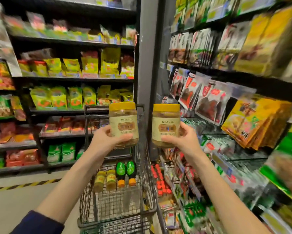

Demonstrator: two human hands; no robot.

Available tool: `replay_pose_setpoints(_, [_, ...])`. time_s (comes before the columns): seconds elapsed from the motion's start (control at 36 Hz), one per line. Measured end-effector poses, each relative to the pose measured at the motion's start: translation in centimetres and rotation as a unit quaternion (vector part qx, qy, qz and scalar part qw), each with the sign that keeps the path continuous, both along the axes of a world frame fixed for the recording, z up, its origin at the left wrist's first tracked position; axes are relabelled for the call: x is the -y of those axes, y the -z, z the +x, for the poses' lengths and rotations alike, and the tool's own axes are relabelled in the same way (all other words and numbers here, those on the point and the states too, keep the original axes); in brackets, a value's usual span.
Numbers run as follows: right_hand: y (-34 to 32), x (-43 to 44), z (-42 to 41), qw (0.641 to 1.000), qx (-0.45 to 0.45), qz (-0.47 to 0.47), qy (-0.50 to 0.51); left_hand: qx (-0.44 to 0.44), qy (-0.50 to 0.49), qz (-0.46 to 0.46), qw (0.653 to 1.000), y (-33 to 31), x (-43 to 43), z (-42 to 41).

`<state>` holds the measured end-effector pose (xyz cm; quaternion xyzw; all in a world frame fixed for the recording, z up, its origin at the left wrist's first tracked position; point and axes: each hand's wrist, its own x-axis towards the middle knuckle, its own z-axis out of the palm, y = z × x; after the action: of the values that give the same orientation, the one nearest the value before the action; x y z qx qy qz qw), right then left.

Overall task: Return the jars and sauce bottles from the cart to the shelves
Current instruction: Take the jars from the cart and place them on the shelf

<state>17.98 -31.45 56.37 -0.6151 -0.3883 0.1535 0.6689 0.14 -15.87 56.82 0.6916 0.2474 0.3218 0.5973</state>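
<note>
My left hand (106, 138) grips a clear jar (123, 119) with a yellow lid and cream label, held upright above the cart. My right hand (184, 138) grips a matching jar (165, 122) at the same height, a little to the right, over the cart's right side. Below them the wire cart (148, 191) holds two small yellow-labelled jars (105, 181) lying down and two dark sauce bottles (125, 173) with green labels and orange caps.
Black shelves (74, 80) with green, yellow and red packets stand ahead on the left. A grey pillar (147, 65) rises behind the cart. The right shelves (243, 78) hold hanging bags and boxes, with red-capped bottles (160, 183) low down. Hazard tape (23, 184) marks the floor.
</note>
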Motion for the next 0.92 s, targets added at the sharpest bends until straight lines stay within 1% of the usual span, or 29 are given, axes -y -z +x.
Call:
replay_pose_setpoints(0.25, [-1.9, 1.3, -2.8, 0.998, 0.015, 0.023, 0.051, 0.024, 0.070, 0.034, 0.997, -1.0, -1.5, 0.2])
replay_pose_setpoints(0.39, [-1.6, 0.6, -5.1, 0.994, 0.019, 0.030, 0.108, 0.036, 0.118, 0.042, 0.991, -1.1, -3.2, -0.3])
replay_pose_setpoints(0.53, [-1.3, 0.3, -7.8, 0.986, 0.019, 0.035, 0.161, 0.028, 0.174, 0.050, 0.983, -1.5, -4.7, -0.9])
replay_pose_setpoints(0.72, [-1.2, 3.2, -12.2, 0.960, 0.011, 0.022, 0.280, 0.046, 0.286, 0.047, 0.956, -1.8, -3.8, 0.0])
replay_pose_setpoints(0.81, [-1.6, 6.0, -14.5, 0.947, 0.023, 0.012, 0.321, 0.049, 0.338, 0.042, 0.939, -1.7, -1.8, 0.4])
replay_pose_setpoints(0.92, [-2.1, 10.6, -17.8, 0.917, 0.026, 0.006, 0.397, 0.041, 0.408, 0.030, 0.911, -1.5, 2.4, 0.7])
